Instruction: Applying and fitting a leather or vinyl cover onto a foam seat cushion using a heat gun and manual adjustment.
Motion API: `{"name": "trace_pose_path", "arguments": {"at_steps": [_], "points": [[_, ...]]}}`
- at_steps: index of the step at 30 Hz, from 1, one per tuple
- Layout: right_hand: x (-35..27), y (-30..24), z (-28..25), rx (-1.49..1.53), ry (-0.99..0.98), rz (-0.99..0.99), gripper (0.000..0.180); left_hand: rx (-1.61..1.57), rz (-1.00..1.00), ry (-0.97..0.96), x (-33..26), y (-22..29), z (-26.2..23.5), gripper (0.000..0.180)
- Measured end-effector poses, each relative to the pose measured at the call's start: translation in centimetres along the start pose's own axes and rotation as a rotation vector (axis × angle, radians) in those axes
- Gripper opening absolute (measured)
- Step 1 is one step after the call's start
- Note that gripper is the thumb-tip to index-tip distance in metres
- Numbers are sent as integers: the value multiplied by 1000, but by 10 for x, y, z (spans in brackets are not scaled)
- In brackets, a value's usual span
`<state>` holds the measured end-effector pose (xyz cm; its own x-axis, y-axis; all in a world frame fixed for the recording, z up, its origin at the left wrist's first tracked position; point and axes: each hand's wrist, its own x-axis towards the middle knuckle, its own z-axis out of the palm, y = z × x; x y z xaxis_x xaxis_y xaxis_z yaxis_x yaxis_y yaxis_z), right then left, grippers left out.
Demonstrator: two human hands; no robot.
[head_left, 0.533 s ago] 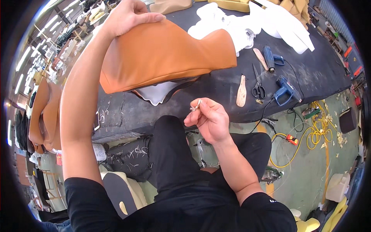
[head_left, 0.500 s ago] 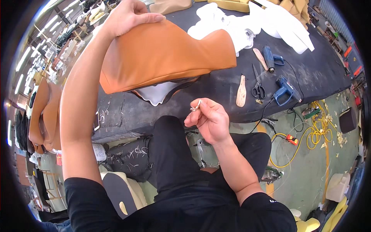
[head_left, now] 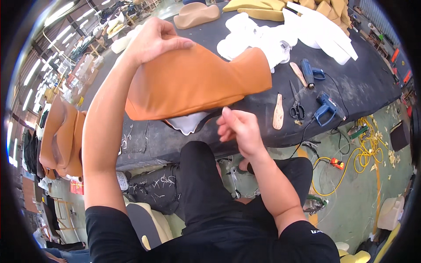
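Note:
My left hand (head_left: 156, 43) holds the upper edge of an orange leather-like upholstered seat piece (head_left: 188, 81), thumb over its face and fingers out of sight behind. The piece stands tilted on the black-covered table (head_left: 144, 147). Under its seamed lower edge, a dark opening shows a wavy-edged white inner part (head_left: 188, 122). Just below the lower right end of that seam is my right hand (head_left: 241, 131). Its fingers are curled in with the thumb near the index finger; whatever lies between them, if anything, cannot be made out.
On the table's right lie two wooden paddles (head_left: 278, 112) (head_left: 298, 73), black scissors (head_left: 297, 103) and two blue heat guns (head_left: 325, 108) (head_left: 308, 73). White moulded pieces (head_left: 258, 39) and yellow foam (head_left: 254, 9) sit at the back. A yellow cable (head_left: 324, 194) coils on the floor.
The looped pale cord in my right fingers no longer shows. That hand has risen slightly toward the piece's lower edge. The whole view has shifted, and my left hand keeps its grip.

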<state>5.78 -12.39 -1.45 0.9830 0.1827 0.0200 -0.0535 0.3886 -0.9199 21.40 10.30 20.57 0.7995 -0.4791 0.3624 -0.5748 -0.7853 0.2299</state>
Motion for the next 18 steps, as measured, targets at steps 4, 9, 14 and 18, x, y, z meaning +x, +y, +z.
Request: {"name": "trace_pose_path", "arguments": {"at_steps": [4,9,14,18], "points": [[4,11,19,180,-4,305,72,98,51,17,-33,22,11,60],[-30,55,26,309,44,237,64,193,99,79,-99,45,34,57],[-46,100,13,282,-92,202,46,285,254,417,-160,30,58,57],[-51,125,10,267,-229,3,40,405,234,591,-215,25,83,75]]}}
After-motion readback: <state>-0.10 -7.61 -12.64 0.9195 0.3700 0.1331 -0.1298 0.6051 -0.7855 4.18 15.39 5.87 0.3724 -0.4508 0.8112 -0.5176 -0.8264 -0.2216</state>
